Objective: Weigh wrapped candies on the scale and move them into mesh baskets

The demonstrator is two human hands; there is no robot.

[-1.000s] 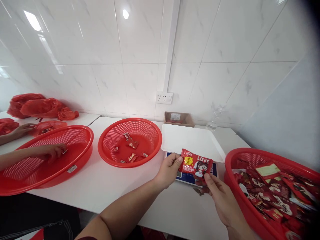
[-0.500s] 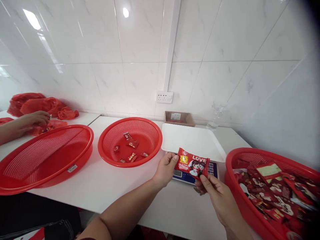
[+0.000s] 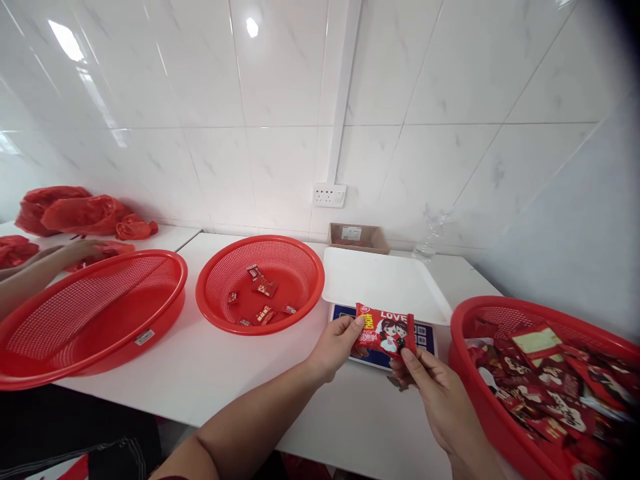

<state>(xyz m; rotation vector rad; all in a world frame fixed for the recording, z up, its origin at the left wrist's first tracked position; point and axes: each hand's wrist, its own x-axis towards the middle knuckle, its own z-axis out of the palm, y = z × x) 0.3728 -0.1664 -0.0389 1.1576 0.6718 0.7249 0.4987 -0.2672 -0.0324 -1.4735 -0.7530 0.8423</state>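
Note:
Both my hands hold a small red packet (image 3: pixel 385 331) printed with "LOVE" and a cartoon couple, just above the front of a scale (image 3: pixel 385 347). My left hand (image 3: pixel 334 347) pinches its left edge between thumb and fingers. My right hand (image 3: pixel 430 387) pinches its lower right corner. The scale carries a white tray (image 3: pixel 383 280) and shows a blue keypad panel. To my right a red basket (image 3: pixel 505 427) is full of similar red packets.
A round red basket (image 3: pixel 300 303) with several small wrapped candies sits left of the scale. A larger red basket (image 3: pixel 165 313) stands further left, with another person's arm (image 3: pixel 40 270) behind it near red plastic bags (image 3: pixel 83 213). A cardboard box (image 3: pixel 357 237) and wall socket (image 3: pixel 329 195) are behind.
The packet has been squeezed narrower between my hands and lowered slightly towards the scale. The other person's hands left the large basket and moved back towards the red bags.

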